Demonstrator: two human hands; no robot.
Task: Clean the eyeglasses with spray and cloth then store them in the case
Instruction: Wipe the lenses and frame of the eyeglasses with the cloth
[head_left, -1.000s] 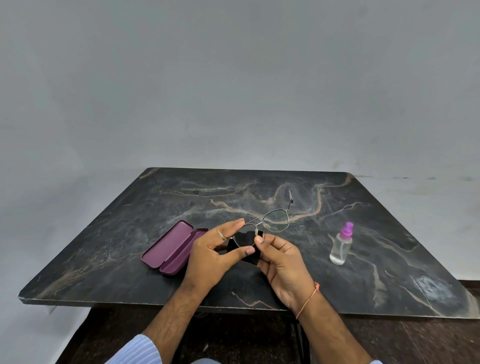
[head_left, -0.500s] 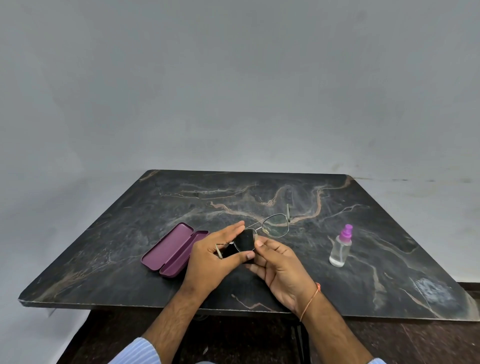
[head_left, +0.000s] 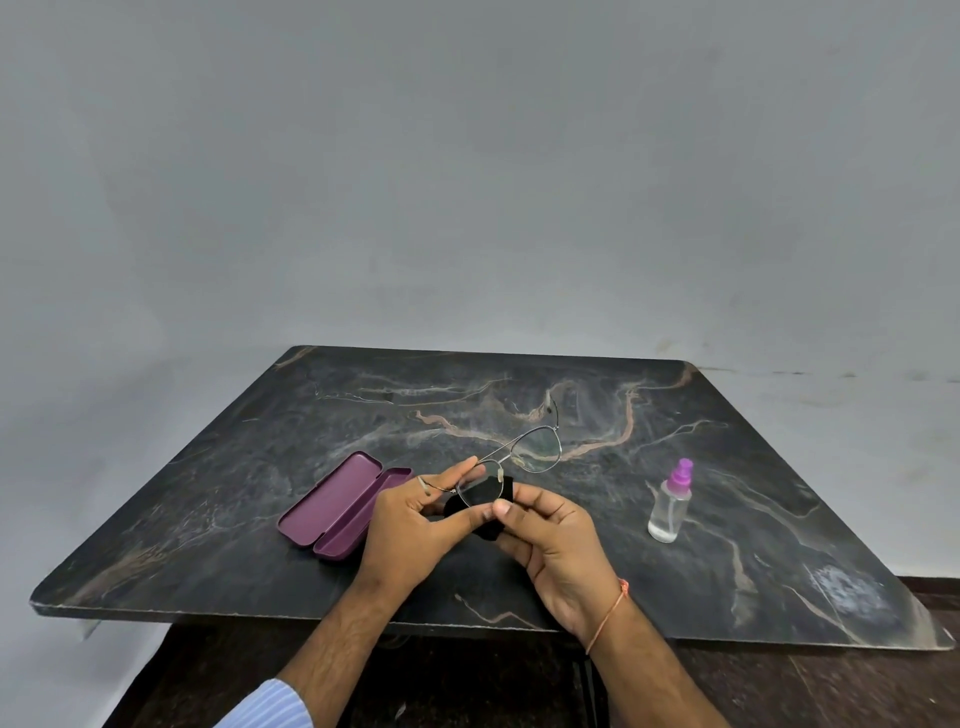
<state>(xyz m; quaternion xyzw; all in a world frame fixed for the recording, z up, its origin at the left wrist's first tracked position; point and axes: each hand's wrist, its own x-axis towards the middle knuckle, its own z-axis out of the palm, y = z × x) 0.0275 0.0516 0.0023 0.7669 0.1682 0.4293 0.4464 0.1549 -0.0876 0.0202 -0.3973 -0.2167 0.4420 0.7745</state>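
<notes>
Thin metal-framed eyeglasses are held above the table's middle, temples unfolded. My left hand pinches the rim of the near lens between thumb and fingers. A black cloth lies behind and under that lens, and my right hand pinches it against the lens. The far lens sticks out free beyond my fingers. An open purple case lies on the table just left of my left hand. A small clear spray bottle with a pink cap stands upright to the right.
The dark marble table has its front edge just under my wrists. A grey wall stands behind the table. A dark floor shows below the edge.
The glasses tilted and shifted slightly between my hands while the cloth stayed on the near lens. My right thumb moved across that lens. Case and bottle stayed put.
</notes>
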